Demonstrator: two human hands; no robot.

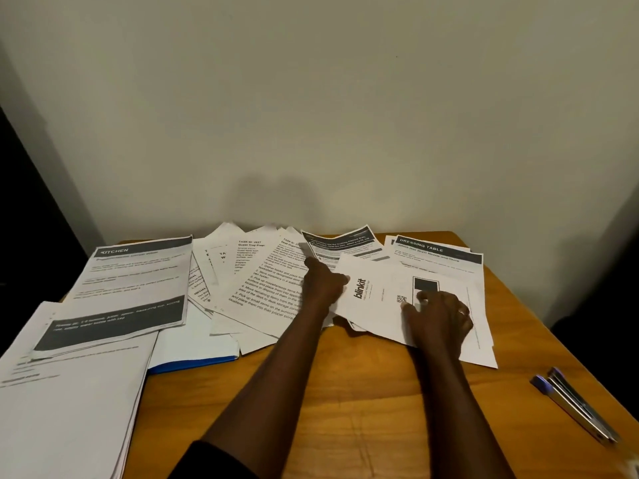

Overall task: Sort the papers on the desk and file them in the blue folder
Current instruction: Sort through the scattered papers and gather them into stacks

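The left hand (323, 280) is seen curled at the left edge of the blinkit sheet (377, 299), and that edge looks to be pinched, though the thumb is hidden; the right hand (441, 318) is laid spread on the same sheet, fingertips (408, 307) pressed beside the small printed code, nothing grasped; a tear or crease could be caused if the sheet is pulled by the left while it is pinned by the right; beneath it more loose pages are piled, the DRESSING TABLE sheet (446, 252) among them, and these could be dragged along and scattered if the top sheet is slid rather than lifted; to the left, the fanned task sheets (262, 288) are closely overlapped, so two could be taken up as one and a category muddled; further left, the blue folder (197, 364) is found flat on the desk (345, 402), only its near edge showing; it is covered by white pages with the KITCHEN sheet (138, 288) lapped over them, and a tall stack (69, 402) is set against its left side, so that stack could be toppled if the folder is tugged free; at the near right, the pens (574, 406) are left close to the desk edge and could be knocked off by a passing forearm.
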